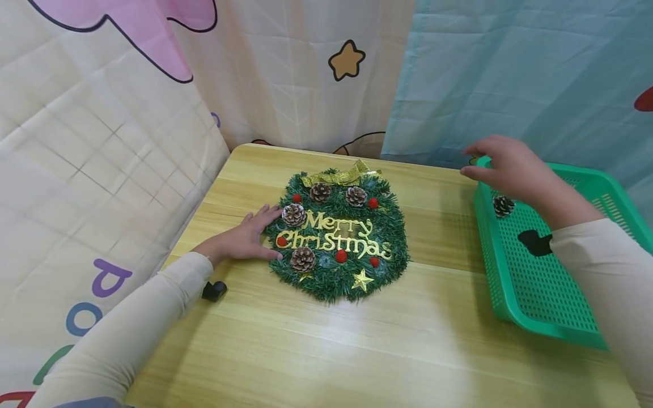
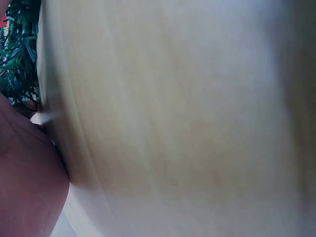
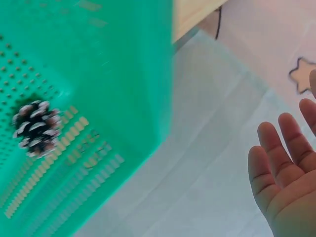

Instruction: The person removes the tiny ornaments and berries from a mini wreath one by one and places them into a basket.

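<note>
A green Christmas wreath [image 1: 331, 289] lies flat on the wooden table, with gold "Merry Christmas" lettering [image 1: 347, 246], red berries, gold stars, a gold ribbon [image 1: 336, 178] and several pinecones [image 1: 303, 259]. My left hand [image 1: 247, 235] rests at the wreath's left edge, fingers spread and touching the greenery. My right hand [image 1: 515, 170] is raised over the far left corner of a green plastic basket [image 1: 502, 283], its fingers loosely bent with nothing in them. Inside the basket sits one pinecone with white-tipped scales [image 3: 37, 128], below the right hand.
The basket stands at the table's right side. Behind the table [image 1: 331, 340] hang printed curtains [image 1: 306, 85], close against its far and left edges. Small black camera mounts [image 1: 214, 290] stick out from both wrists.
</note>
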Action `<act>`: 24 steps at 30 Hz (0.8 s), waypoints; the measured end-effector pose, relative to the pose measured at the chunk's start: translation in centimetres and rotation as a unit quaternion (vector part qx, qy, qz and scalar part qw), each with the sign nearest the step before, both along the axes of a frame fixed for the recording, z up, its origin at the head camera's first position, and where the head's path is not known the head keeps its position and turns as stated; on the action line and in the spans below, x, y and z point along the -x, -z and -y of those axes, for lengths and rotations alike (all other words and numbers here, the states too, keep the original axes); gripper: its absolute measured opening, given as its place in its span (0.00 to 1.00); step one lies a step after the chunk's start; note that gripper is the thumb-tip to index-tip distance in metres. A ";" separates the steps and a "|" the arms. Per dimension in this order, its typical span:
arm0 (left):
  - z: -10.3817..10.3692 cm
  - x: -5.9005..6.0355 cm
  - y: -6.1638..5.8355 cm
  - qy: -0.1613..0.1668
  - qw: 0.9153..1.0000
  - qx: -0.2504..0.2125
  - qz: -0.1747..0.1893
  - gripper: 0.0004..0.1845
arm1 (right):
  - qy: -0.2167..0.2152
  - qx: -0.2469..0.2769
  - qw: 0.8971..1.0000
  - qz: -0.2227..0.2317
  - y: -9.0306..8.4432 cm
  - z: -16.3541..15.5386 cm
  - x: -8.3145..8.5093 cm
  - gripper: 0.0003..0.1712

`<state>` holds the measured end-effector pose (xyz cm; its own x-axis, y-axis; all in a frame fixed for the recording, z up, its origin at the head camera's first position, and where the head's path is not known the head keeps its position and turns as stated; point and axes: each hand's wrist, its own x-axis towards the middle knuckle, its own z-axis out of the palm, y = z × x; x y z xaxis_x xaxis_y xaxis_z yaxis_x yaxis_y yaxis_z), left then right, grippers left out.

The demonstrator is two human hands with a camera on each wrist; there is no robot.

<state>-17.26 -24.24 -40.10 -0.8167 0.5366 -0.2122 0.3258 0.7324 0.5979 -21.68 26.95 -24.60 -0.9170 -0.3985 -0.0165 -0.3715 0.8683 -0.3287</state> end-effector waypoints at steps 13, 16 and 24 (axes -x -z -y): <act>0.0 -0.1 0.0 -0.004 1.000 -0.009 0.004 0.62 | -0.070 -0.006 0.997 -0.007 -0.1 5.0 -0.5 0.23; 0.0 0.0 0.1 -0.003 1.000 -0.009 0.003 0.62 | -0.079 -0.008 0.997 -0.002 0.3 5.8 -0.5 0.22; 0.0 0.0 0.1 -0.004 1.000 -0.008 0.003 0.61 | -0.119 -0.005 0.993 -0.009 1.5 7.7 -0.4 0.19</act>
